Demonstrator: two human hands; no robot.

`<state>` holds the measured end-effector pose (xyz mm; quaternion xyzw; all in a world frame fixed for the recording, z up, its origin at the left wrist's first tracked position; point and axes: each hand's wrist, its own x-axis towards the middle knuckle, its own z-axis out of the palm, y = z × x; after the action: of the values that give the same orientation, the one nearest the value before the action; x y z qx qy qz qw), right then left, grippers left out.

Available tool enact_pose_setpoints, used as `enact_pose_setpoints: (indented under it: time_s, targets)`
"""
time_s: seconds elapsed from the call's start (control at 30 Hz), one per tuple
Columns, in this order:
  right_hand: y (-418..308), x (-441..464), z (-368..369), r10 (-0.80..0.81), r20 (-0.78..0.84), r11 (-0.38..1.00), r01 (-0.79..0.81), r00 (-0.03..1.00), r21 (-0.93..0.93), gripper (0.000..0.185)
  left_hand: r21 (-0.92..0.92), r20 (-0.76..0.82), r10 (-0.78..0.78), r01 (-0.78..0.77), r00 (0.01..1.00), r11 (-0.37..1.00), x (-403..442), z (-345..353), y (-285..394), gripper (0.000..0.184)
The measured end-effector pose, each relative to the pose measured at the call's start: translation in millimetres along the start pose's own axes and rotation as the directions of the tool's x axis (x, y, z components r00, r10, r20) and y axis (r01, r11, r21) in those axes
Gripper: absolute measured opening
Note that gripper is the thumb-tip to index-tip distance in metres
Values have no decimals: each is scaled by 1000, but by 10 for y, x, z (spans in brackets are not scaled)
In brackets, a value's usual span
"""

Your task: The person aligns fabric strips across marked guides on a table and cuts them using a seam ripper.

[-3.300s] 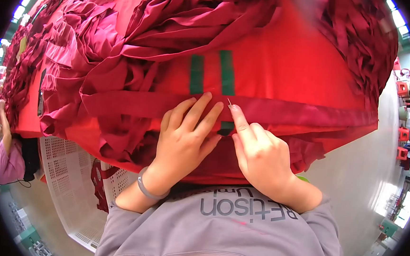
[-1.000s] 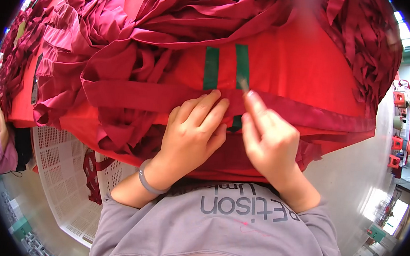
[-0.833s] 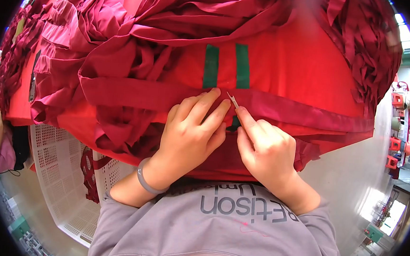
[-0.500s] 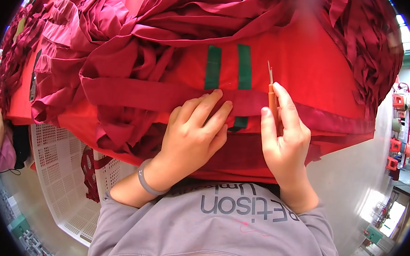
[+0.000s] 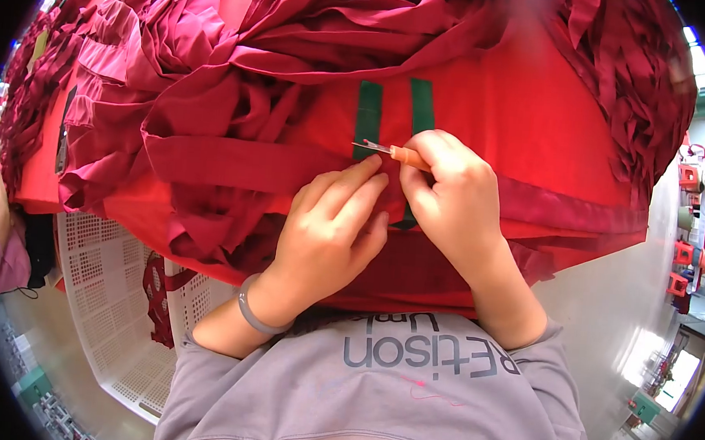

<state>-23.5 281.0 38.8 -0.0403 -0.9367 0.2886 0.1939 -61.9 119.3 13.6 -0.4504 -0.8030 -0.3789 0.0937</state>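
A seam ripper (image 5: 410, 158) with an orange handle is gripped by my right hand (image 5: 457, 190), its metal prongs pointing left, close to my left fingertips. My left hand (image 5: 319, 230) lies with fingers outstretched on a long dark red fabric strip (image 5: 234, 163), holding nothing. Across the red cloth surface the strip runs left to right, partly covered by both hands. Two green tape strips stand beyond it, a left one (image 5: 369, 107) and a right one (image 5: 422, 106). The ripper's tip overlaps the left tape in view; whether it touches cloth I cannot tell.
Heaped dark red fabric strips (image 5: 342, 23) cover the far side, and more pile at the right (image 5: 615, 91). A white perforated plastic basket (image 5: 99, 284) stands below the left table edge. Another person's pink sleeve (image 5: 2, 257) shows at far left.
My right hand has moved left toward my left fingertips, and the seam ripper has turned from pointing away to pointing left. My left hand has barely moved.
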Motion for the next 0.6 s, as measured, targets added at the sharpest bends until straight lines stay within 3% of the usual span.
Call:
enact_pose_setpoints:
  time_s: [0.03,0.1,0.2,0.27,0.3,0.33,0.37,0.4,0.43,0.5,0.57,0.6]
  targets:
    - [-20,-13,-24,-2,3,1000,2,1000,2,8,-26,-32,-23,22,999,999,8,0,7,42]
    - [-115,-81,-105,117,42,954,-124,992,274,7,-65,-104,-61,54,993,996,52,-2,47,41]
    - [-248,-268,-212,-7,90,922,-28,996,386,9,-3,-8,-44,44,999,999,32,-31,58,25]
    - [-365,-360,-424,18,303,741,-216,953,636,12,92,-26,-12,15,1000,996,44,-48,133,17]
    - [-354,-354,-558,5,341,770,-221,940,598,10,91,-24,-10,12,1000,996,23,-62,151,14]
    - [-336,-345,-673,64,340,771,-262,938,580,7,72,3,-11,11,1000,997,-2,-122,189,14]
    - [-253,-362,-705,91,239,783,-218,967,582,5,54,28,-11,10,1000,999,-22,-216,235,15]
    - [-240,-386,-787,245,240,716,-342,939,608,2,40,13,-9,9,1000,999,-41,-318,267,12]
    - [-168,-415,-827,311,206,650,-366,928,666,4,68,-14,-35,36,999,997,-57,-436,293,11]
    - [39,-507,-878,360,130,598,-336,924,727,11,212,-11,-206,203,979,956,-105,-740,239,12]
    - [192,-607,-888,422,41,597,-312,906,739,18,401,-198,-308,363,931,841,-107,-914,139,9]
    - [257,-652,-920,446,54,601,-343,893,722,19,467,-293,-274,387,916,795,-103,-972,90,15]
